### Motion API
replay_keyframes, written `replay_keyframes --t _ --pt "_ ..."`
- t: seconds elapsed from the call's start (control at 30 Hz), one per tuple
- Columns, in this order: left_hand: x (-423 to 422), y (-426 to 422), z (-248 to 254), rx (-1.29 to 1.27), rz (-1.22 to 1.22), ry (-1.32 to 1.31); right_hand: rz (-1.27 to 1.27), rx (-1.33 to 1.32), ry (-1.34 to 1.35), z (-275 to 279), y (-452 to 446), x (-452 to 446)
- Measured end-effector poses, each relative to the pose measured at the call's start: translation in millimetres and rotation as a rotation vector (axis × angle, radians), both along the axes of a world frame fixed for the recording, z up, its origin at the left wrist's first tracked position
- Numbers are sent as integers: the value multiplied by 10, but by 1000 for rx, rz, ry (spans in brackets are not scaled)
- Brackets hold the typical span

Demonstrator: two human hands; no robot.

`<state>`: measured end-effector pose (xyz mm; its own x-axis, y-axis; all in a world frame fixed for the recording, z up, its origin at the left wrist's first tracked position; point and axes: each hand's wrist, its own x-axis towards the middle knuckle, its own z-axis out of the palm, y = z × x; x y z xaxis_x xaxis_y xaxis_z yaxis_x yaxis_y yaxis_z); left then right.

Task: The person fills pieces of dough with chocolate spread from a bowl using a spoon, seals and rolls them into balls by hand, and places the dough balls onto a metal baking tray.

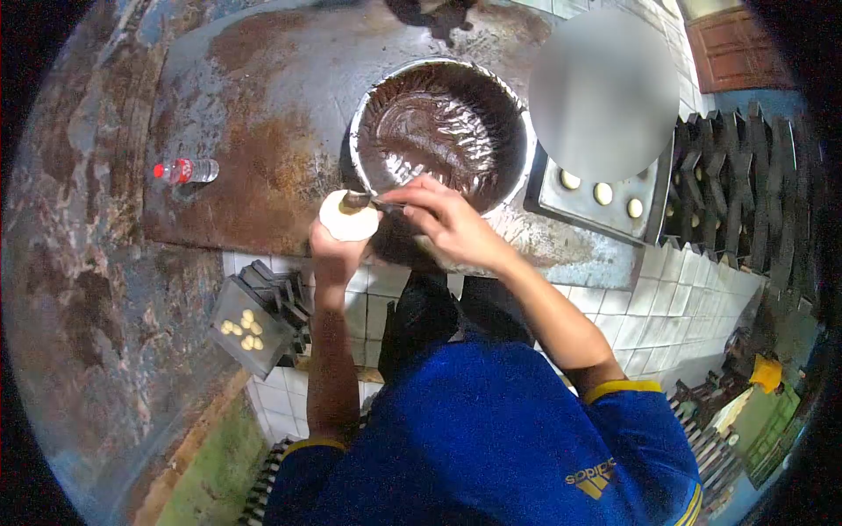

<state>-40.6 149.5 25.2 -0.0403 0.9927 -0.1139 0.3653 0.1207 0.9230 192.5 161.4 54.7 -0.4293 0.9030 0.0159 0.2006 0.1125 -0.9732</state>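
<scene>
A round, flat piece of pale dough [345,224] rests on my left hand [336,250], near the table's front edge. My right hand [441,219] is closed around a thin utensil [388,205]. The utensil's tip lies over the dough, with a dab of dark brown filling [354,202] there. Just beyond my hands stands a large round metal basin [354,145], its inside coated with glossy dark brown paste [421,131]. The fingers of my left hand are mostly hidden under the dough.
A tray [574,206] with pale dough rounds [602,194] stands right of the basin, partly behind a blurred circle. Dark racks [745,184] stand farther right. A red-capped bottle [195,170] lies at the left. Below the table's left side, a tray [230,302] holds several dough pieces [250,329].
</scene>
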Motion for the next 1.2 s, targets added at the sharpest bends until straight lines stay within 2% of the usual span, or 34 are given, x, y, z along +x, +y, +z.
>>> replay_keyframes --t 0.03,0.13,0.23,0.43,0.53,0.57,0.6,0.7,0.73,0.77,0.8,0.83,0.9,0.97,1.03,1.1,1.2 --pt "68 27 91 54 -19 10 7 4 -3 72 -71 -35" --pt "190 71 225 167 -33 -16 -109 314 -264 127 -241 -90" --pt "172 111 229 42 -66 -37 -147 436 -375 179 -389 -40" --pt "348 35 15 101 -118 -75 -248 435 -424 111 -762 78" --pt "522 14 -23 85 -81 -230 -308 398 -437 19 -970 141" --pt "566 0 -102 -42 40 -400 -343 381 -423 -56 -1048 168" --pt "598 -1 -148 -173 163 -567 -351 381 -424 -219 -1163 229" --pt "594 82 -131 -203 23 -518 -635 223 -279 -773 -1538 550" --pt "624 75 -11 -187 -34 -506 -765 -100 -284 -1092 -1760 706" --pt "639 68 10 -184 -38 -504 -822 -126 -368 -1505 -1894 909" --pt "656 64 22 -129 -130 -376 -753 -224 -463 -1904 -2060 1151" --pt "682 47 31 -76 -222 -248 -620 -85 -774 -2158 -2201 1316" --pt "743 33 214 4 -316 -207 -434 -188 -847 -1614 -1840 1387" --pt "794 -15 368 -29 -517 -153 -391 -154 -555 -828 -1383 1240" --pt "857 9 467 -59 -636 -137 -325 38 -220 60 -1005 967" --pt "938 23 512 -239 -763 -273 -211 264 -230 629 -827 792" --pt "999 47 684 -244 -804 -274 -159 347 -385 936 -718 719"
